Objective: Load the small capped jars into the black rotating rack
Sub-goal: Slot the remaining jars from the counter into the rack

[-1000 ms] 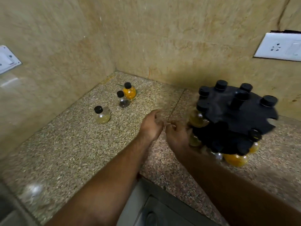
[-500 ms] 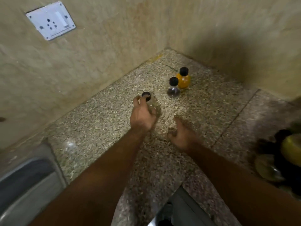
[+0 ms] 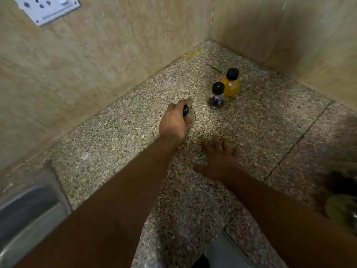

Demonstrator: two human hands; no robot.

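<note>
My left hand point(image 3: 174, 121) grips a small clear jar with a black cap point(image 3: 188, 114), tilted so the cap points right, just above the speckled counter point(image 3: 116, 132). My right hand point(image 3: 219, 158) hovers open over the counter, fingers spread, a little right of and nearer than the left. Two more capped jars stand near the wall corner: an orange one point(image 3: 230, 84) and a dark-filled one point(image 3: 217, 96) in front of it. The black rack point(image 3: 342, 186) shows only as a blurred dark shape at the right edge, with a yellowish jar point(image 3: 338, 207) under it.
A steel sink point(image 3: 27, 215) lies at the lower left. Tiled walls meet in a corner behind the jars, and a white socket plate point(image 3: 44, 7) sits on the left wall. The counter's front edge point(image 3: 216, 246) drops off below my arms.
My view swung left, away from the rack. My left hand reached the pale jar, closed round it and tipped it up. My right hand spread open.
</note>
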